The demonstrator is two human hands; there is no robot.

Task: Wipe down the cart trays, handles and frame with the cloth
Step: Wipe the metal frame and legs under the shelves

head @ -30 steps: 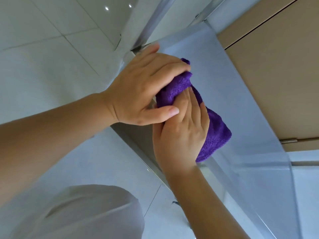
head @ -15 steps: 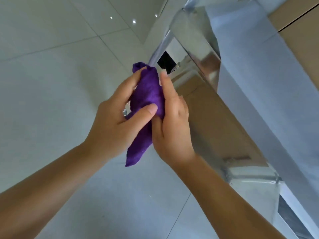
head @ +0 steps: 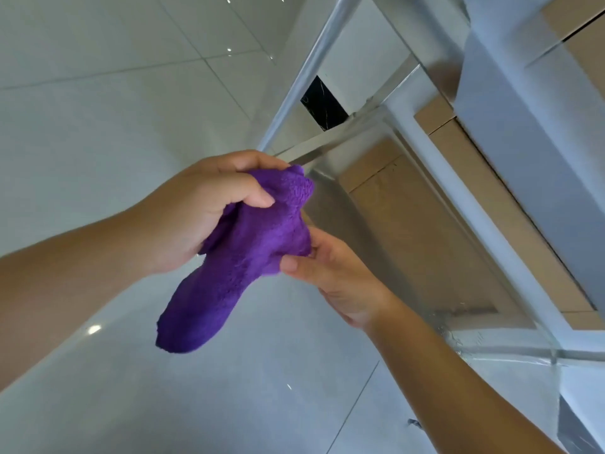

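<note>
The left forearm reaches in from the left edge, bare, over a glossy pale tiled floor (head: 98, 93) that throws back small spots of light. The left hand (head: 203, 208) is curled round the top of the purple cloth (head: 248, 253): its thumb lies across the front of the fabric and its fingers wrap over the upper bunch, so the cloth's top corner pokes out just past the knuckles. The cloth is a fluffy pile fabric, gathered and crumpled between the two hands, held in the air beside the cart and not touching it. Its loose lower end hangs down to the left, below the left hand, free of any grip.

To the right, the right hand (head: 334, 273) comes up from the lower right with its forearm bare. Its thumb presses on the cloth's lower right edge and its fingers lie behind the fabric, mostly hidden, so it pinches that edge.

Just beyond the hands stands the cart (head: 376, 224), of shiny steel. A round frame tube (head: 311, 73) runs from near the left hand's knuckles up toward the top of the view. A flat steel tray (head: 409, 244) lies right of the right hand, mirroring tan panels, with a few water drops near its near corner. A pale square rail (head: 474, 204) crosses the tray from upper centre to lower right. At the far right are tan cabinet panels (head: 582, 47).
</note>
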